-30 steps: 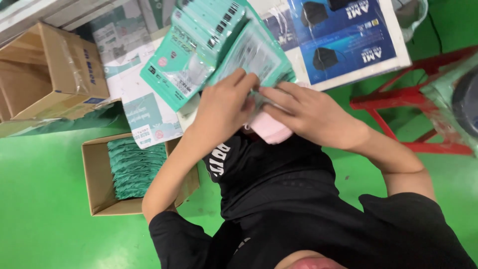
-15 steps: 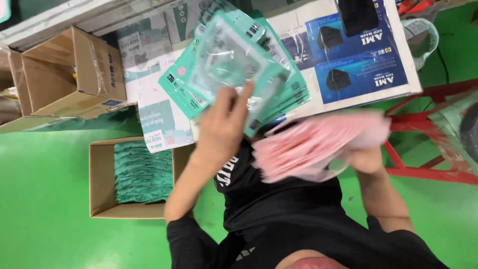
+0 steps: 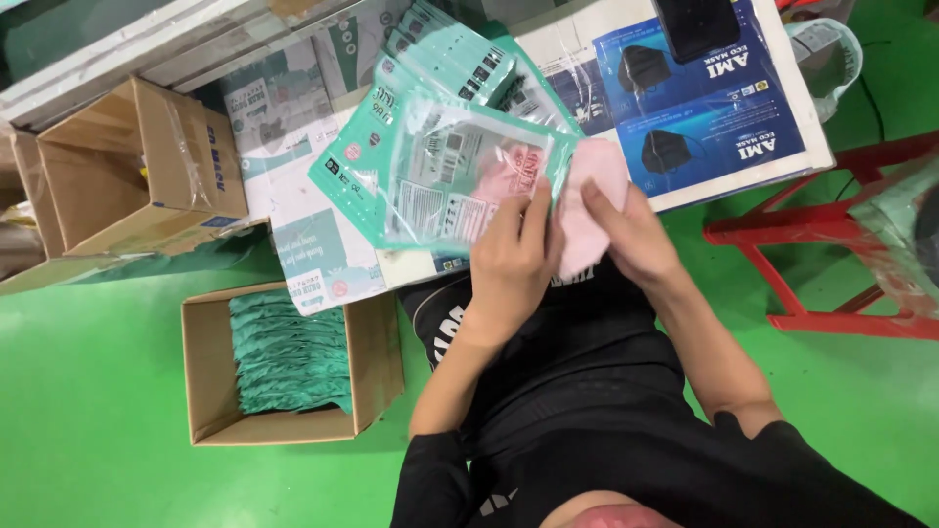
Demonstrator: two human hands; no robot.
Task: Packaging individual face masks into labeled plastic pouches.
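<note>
Now sliding pink masks (image 3: 592, 210) into a clear-fronted green pouch (image 3: 440, 176).
Left hand (image 3: 514, 259) fingers pinch the pouch mouth; right hand (image 3: 631, 240) fingers clamp the masks — best kept flat, edges aligned.

A pouch (image 3: 445, 171) is lying in the left hand (image 3: 509, 259), overlapping a fan of further pouches (image 3: 460, 64) sitting behind it on the surface (image 3: 587, 39). A stack of masks (image 3: 592, 210) is sitting between both hands, half inside the pouch, with the right hand (image 3: 631, 240) to its right. A box of packets (image 3: 289, 362) is standing on the floor (image 3: 88, 391) lower left, an open carton (image 3: 137, 171) behind it. A stool (image 3: 831, 254) is standing far right.
</note>
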